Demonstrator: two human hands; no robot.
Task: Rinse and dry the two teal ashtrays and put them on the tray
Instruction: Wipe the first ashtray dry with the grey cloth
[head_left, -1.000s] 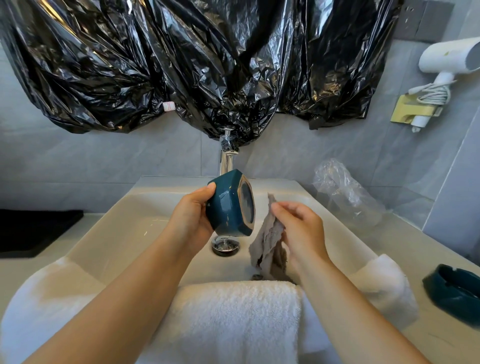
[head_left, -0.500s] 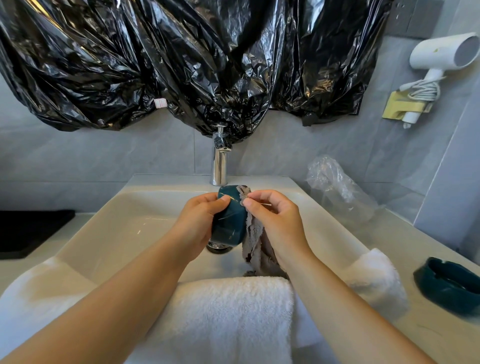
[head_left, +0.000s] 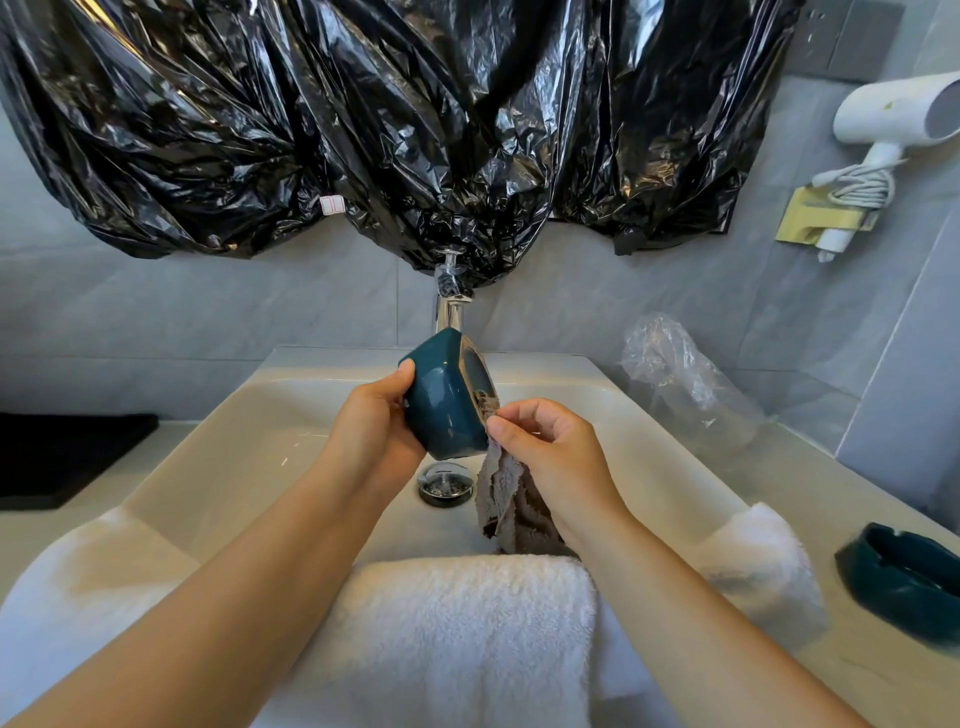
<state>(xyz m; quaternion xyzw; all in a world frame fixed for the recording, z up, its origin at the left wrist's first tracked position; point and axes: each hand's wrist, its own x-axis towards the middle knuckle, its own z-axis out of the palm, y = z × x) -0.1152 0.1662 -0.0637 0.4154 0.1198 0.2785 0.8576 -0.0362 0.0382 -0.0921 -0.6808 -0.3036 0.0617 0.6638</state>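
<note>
My left hand (head_left: 376, 426) grips a teal ashtray (head_left: 441, 400) on its side above the sink basin (head_left: 249, 447), its underside turned to the right. My right hand (head_left: 550, 452) pinches a grey-brown cloth (head_left: 506, 501) against the ashtray's lower right edge; the rest of the cloth hangs down toward the basin. A second teal ashtray (head_left: 904, 582) sits upright on the counter at the far right. A black tray (head_left: 57, 457) lies on the counter at the left edge.
A chrome faucet (head_left: 449, 306) stands behind the held ashtray, and the drain (head_left: 444, 483) lies below it. White towels (head_left: 457, 634) drape over the sink's front edge. A crumpled clear plastic bag (head_left: 680, 374) lies at back right. Black plastic (head_left: 363, 119) covers the wall; a hair dryer (head_left: 893, 114) hangs right.
One second ago the cloth hung apart from the ashtray. My right hand then pressed it over the ashtray's face; now it pinches the cloth at the lower right edge.
</note>
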